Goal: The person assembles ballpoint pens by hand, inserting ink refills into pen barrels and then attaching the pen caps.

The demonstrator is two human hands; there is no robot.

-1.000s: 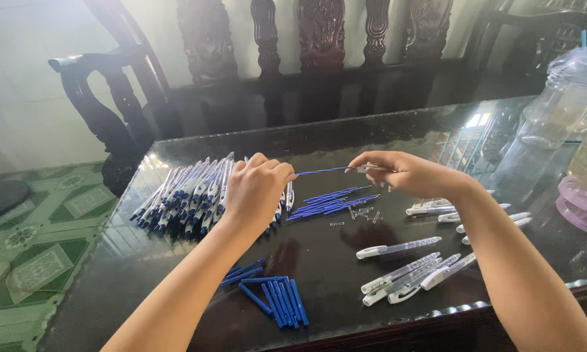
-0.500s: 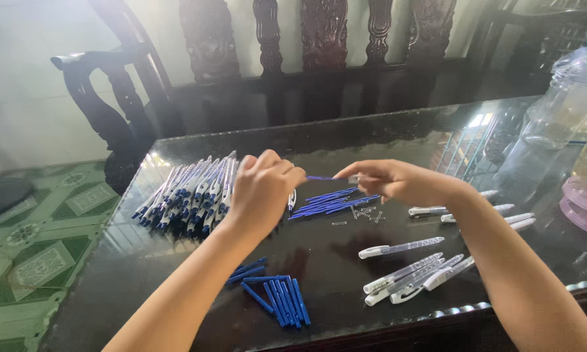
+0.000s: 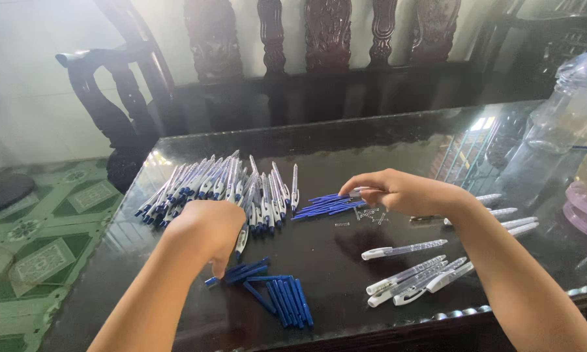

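My left hand [image 3: 209, 228] is curled over small blue pen parts [image 3: 277, 296] at 6 o'clock on the tabletop [image 3: 385, 140]. My right hand [image 3: 407, 193] pinches a pen tube [image 3: 357, 191] above thin blue refills [image 3: 329, 205] at 12.

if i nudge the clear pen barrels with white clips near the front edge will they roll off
Probably not far: the clear plastic pen barrels with white clips are round and likely light, but the clips should stop rolling. The glossy dark table looks slick, so they may slide. Its raised beaded edge might catch them.
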